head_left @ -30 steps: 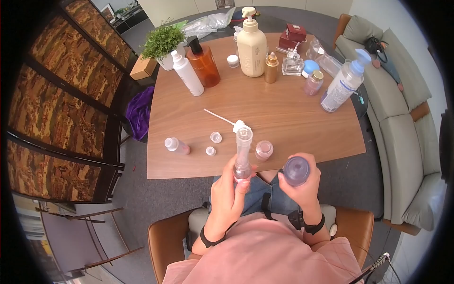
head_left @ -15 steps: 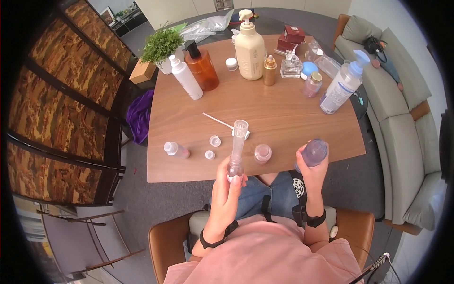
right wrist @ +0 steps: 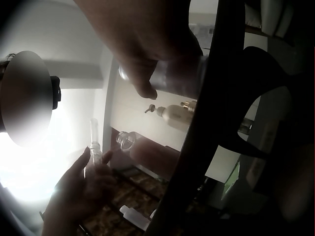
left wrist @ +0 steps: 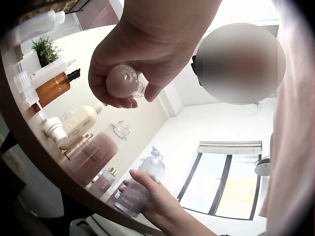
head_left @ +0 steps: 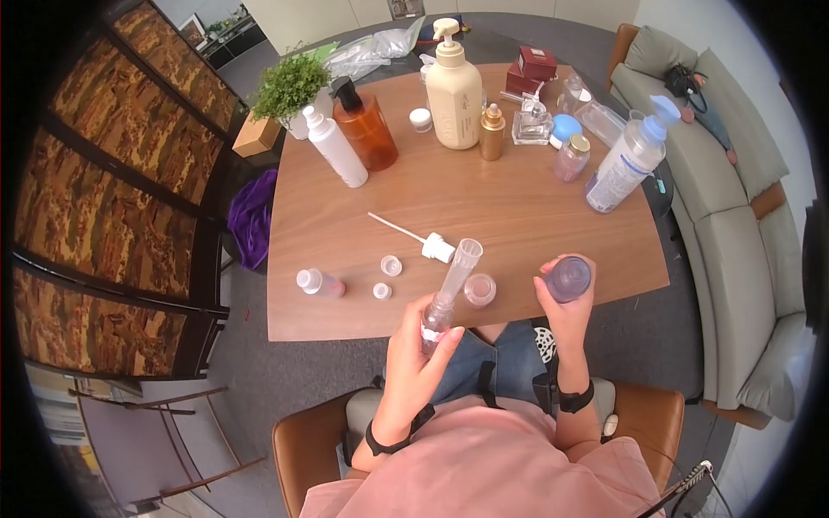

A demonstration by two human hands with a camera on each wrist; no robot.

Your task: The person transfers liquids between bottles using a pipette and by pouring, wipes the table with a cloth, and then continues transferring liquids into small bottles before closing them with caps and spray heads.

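My left hand (head_left: 413,352) grips a small clear bottle, with a clear tube (head_left: 458,266) rising tilted from its top. In the left wrist view the round base (left wrist: 121,81) of that bottle faces the camera. Around a purple-tinted bottle (head_left: 568,279) at the table's front right curl the fingers of my right hand (head_left: 570,315); the left wrist view shows this bottle (left wrist: 132,197) upright but leaning. Between the hands stands an uncapped pink bottle (head_left: 480,290). A white pump head (head_left: 438,248) with a thin straw lies just behind the tube.
Two small white caps (head_left: 391,265) and a small pinkish bottle (head_left: 320,283) are at the front left of the table (head_left: 406,186). Farther back stand a white spray bottle (head_left: 335,147), an amber bottle (head_left: 365,129), a cream pump bottle (head_left: 454,99), and a blue-topped pump bottle (head_left: 623,161).
The right hand has moved outward to the right with the purple-tinted bottle. In the left hand, the tube and bottle now tilt to the right.
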